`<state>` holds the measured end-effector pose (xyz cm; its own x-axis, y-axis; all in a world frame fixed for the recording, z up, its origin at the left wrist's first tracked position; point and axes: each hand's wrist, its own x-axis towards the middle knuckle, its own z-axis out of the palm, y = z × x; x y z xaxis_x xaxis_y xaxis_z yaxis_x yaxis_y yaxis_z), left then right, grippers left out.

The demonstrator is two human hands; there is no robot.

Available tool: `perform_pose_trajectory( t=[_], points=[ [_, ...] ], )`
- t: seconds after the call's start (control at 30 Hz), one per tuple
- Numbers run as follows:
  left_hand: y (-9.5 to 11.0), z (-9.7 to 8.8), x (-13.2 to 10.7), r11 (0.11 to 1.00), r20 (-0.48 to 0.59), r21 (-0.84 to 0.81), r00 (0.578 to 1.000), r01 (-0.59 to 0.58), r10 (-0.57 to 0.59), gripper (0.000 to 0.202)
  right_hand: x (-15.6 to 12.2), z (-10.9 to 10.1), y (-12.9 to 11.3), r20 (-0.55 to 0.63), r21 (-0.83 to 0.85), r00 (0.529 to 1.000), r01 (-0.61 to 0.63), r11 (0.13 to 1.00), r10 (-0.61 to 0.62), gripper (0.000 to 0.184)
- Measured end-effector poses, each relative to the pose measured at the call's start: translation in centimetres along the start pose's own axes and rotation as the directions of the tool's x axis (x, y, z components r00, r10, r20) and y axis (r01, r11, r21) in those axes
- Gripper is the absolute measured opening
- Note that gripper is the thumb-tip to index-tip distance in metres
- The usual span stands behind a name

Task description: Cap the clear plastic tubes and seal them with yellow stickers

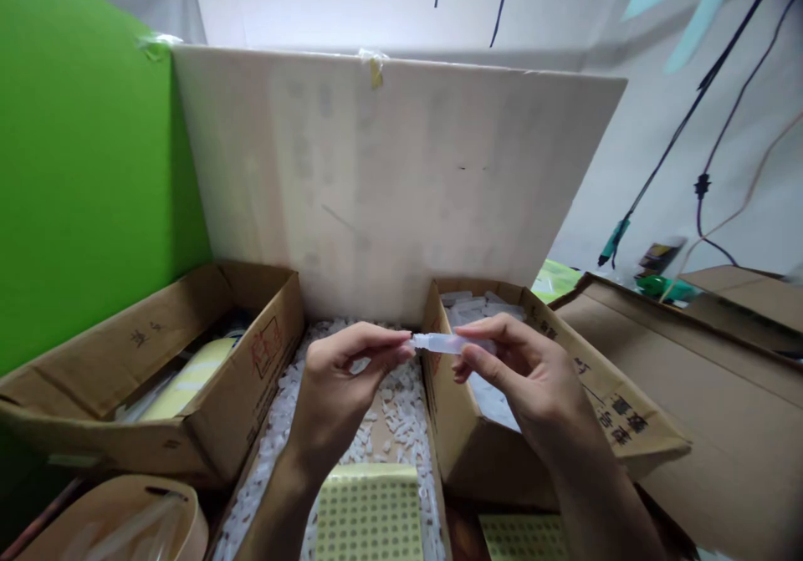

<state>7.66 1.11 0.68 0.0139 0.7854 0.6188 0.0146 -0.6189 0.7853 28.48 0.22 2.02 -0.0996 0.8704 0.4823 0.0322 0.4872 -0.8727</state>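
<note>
My right hand [527,373] pinches a small clear plastic tube [448,343] and holds it level in front of me. My left hand [342,373] meets the tube's left tip with thumb and forefinger closed on it. Both hands hover over a middle cardboard box [276,452] filled with several small white plastic pieces [395,406]. A yellow perforated sheet [370,511] lies in that box below my wrists.
A box of clear tubes [618,423] stands at the right. An open box [125,377] with a yellow roll stands at the left. A tall cardboard panel [389,176] rises behind, a green wall [81,176] at left, cables [703,185] at right. A wooden bowl [113,519] sits at bottom left.
</note>
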Motion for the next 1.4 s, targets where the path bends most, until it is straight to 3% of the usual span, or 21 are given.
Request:
perform_pose_trajectory(
  t=[0.1,0.2,0.3,0.63,0.73,0.87,1.1,1.3,1.4],
  points=[
    [0.1,-0.2,0.0,0.998,-0.020,-0.035,0.999,-0.047,0.046,0.011,-0.2,0.5,-0.6,0.077,0.004,0.996,-0.042,0.999,0.041,0.022],
    [0.2,-0.3,0.0,0.997,-0.014,-0.035,0.997,-0.074,0.074,0.012,-0.6,0.9,-1.3,0.150,-0.124,0.985,-0.064,0.990,0.082,0.021],
    [0.1,-0.4,0.0,0.996,-0.007,-0.041,0.997,-0.083,0.082,0.014,-0.8,1.1,-1.7,0.175,-0.238,0.983,-0.016,0.971,0.059,0.020],
    [-0.4,-0.7,0.1,0.994,0.063,-0.075,0.994,-0.080,0.085,0.010,-1.0,1.3,-2.0,0.214,-0.260,0.976,0.027,0.965,0.030,0.015],
    [-0.2,0.0,-0.1,0.991,0.093,-0.113,0.993,-0.065,0.076,0.006,-1.1,1.9,-1.6,0.242,-0.187,0.969,-0.001,0.982,0.047,0.014],
    [0.5,0.7,-0.6,0.983,0.094,-0.147,0.988,-0.108,0.123,0.006,-1.4,2.4,-1.1,0.228,0.035,0.974,-0.015,0.999,0.007,0.020],
    [0.6,-0.2,0.0,0.971,0.206,-0.048,0.949,-0.234,0.239,0.011,-1.1,2.2,-1.2,0.335,0.146,0.939,-0.136,0.980,0.080,0.023],
    [0.2,-0.4,0.2,0.949,0.278,0.071,0.920,-0.306,0.276,0.012,-0.6,2.0,-1.4,0.273,0.051,0.954,-0.143,0.988,0.124,0.021],
    [-0.5,-0.3,0.2,0.977,0.297,0.084,0.941,-0.195,0.162,0.036,-0.5,1.7,-1.2,0.198,-0.030,0.974,-0.107,0.994,0.111,0.022]
  ],
)
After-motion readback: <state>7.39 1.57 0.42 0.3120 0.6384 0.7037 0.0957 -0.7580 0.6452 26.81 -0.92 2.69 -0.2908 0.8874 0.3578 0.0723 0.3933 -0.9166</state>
